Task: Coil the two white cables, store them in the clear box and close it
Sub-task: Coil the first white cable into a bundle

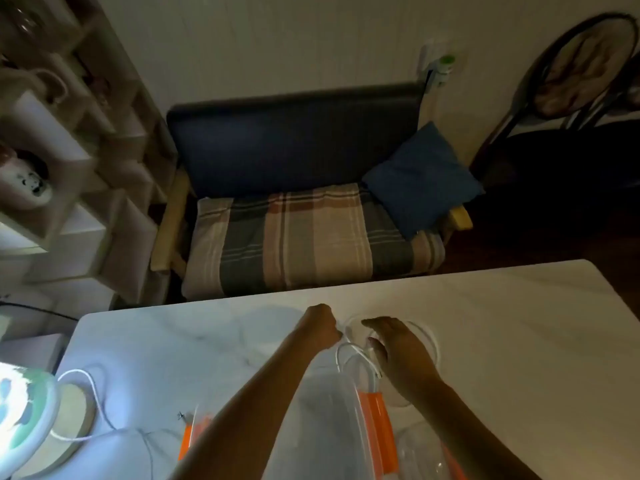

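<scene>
**Hands at the white cable, just beyond the clear box**

The clear box point(332, 410) with orange clasps sits on the pale table point(519, 341). Just past its far rim, the left hand point(320, 323) is fisted, pinching the white cable point(349, 355). The right hand point(394, 344) hovers beside it, fingers loose, over the cable's loops.

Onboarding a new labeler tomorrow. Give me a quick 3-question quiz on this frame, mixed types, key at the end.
1. True or false: the left hand is curled at the white cable.
2. The right hand is: A) in a fist B) fingers extended over the cable loops C) on the lamp.
3. What colour are the latches on the clear box?

Key: 1 true; 2 B; 3 orange.
</scene>
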